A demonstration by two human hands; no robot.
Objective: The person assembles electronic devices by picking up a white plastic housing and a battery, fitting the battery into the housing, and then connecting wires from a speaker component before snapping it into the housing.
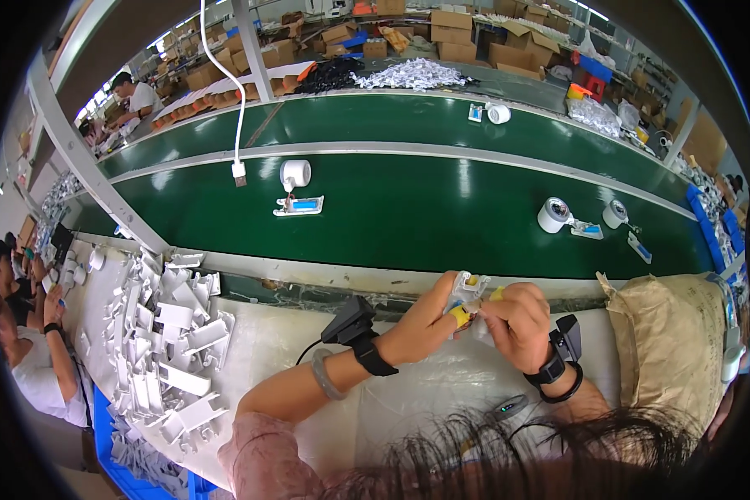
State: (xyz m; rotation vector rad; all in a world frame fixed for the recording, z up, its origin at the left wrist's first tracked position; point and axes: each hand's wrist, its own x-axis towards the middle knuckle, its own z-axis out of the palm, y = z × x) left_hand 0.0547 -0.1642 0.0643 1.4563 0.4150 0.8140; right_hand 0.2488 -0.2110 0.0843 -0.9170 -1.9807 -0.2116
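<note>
My left hand is closed around a small white plastic housing, held up over the near edge of the workbench. The fingers of my right hand are pinched together right beside that housing. What they grip is too small and too covered to make out. Yellow coverings show on some fingertips of both hands. Both wrists carry black straps with dark box-shaped devices. Under my forearms lies the pale bench top, with a small dark oval device on it near my right wrist.
White plastic covers are heaped at left. Beyond the bench, a green conveyor carries round white units wired to trays with blue cells. A brown sack stands right; a white cable hangs near a metal post. Co-workers sit left.
</note>
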